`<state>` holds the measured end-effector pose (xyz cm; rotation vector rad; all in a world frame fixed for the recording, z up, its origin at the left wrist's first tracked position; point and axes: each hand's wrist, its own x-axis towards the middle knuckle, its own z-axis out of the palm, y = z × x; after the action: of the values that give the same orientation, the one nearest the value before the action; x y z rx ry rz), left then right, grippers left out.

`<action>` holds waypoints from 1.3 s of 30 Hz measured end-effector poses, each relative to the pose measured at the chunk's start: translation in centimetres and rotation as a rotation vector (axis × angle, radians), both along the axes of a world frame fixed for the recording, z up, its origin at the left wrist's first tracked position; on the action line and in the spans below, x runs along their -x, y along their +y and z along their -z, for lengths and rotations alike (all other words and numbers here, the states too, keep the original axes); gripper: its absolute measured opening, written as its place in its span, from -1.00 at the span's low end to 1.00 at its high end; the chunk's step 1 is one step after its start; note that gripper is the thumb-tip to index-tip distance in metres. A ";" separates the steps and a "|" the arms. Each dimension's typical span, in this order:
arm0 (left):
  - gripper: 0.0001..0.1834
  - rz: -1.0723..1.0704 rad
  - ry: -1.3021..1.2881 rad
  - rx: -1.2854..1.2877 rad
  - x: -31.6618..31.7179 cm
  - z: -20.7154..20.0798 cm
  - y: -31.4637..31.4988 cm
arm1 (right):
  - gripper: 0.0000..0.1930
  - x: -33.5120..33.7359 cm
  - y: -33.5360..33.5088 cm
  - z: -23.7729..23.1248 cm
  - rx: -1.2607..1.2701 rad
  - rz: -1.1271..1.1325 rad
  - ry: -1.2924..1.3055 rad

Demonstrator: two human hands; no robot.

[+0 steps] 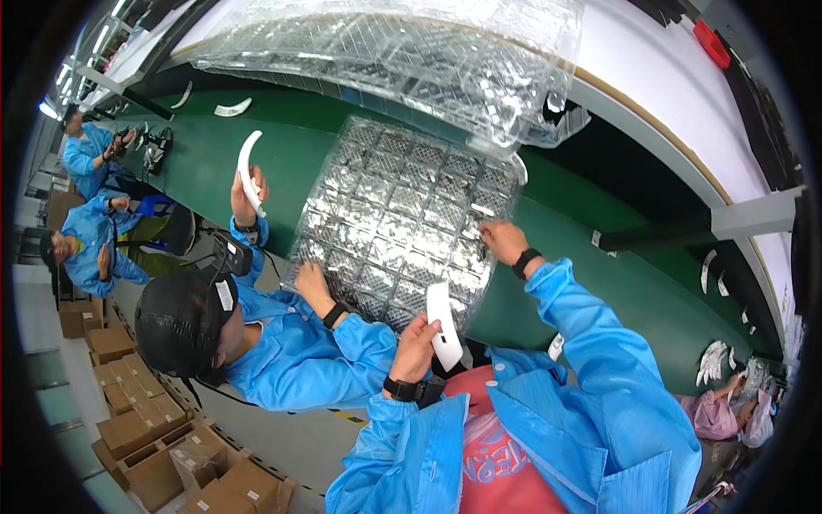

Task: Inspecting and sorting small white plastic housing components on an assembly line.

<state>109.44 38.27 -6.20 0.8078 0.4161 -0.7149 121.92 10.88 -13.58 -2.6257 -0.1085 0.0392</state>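
My left hand [414, 349] grips a curved white plastic piece [441, 319] with a small dark slot near its lower end. The piece stands out over the near edge of a clear plastic tray [368, 184] divided into many square compartments. Over on the tray's right side, the fingers of my right hand [505, 241] are drawn together at a compartment. Whatever they pinch, if anything, is too small to make out. A small white part [482, 209] lies in the tray just beyond those fingers.
At my left a co-worker in a black cap [184, 321] holds another curved white piece [247, 171] and rests a hand [312, 283] on the tray. The green conveyor belt [282, 128] carries more white pieces. Stacked clear trays [411, 51] overhang the far side.
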 end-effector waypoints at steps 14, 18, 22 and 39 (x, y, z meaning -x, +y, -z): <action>-0.82 -0.094 -0.018 -0.020 0.2 -0.1 1.3 | -0.43 33.5 -16.0 5.2 -0.057 0.957 0.436; -0.82 -0.023 -0.040 -0.076 -0.3 -0.5 0.5 | -0.50 29.9 -12.3 4.2 -0.476 1.236 0.519; -0.82 0.019 -0.067 -0.056 -1.0 -1.0 -0.3 | -0.69 28.7 -14.2 8.7 -0.269 1.040 0.305; -0.74 -0.116 -0.058 0.074 -2.1 -1.5 0.6 | -0.80 10.2 -7.1 -5.9 -0.170 0.435 -0.137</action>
<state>111.56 38.83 -4.71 0.7273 0.3794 -0.5946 111.74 3.79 -7.64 -2.4246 0.3954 -0.2868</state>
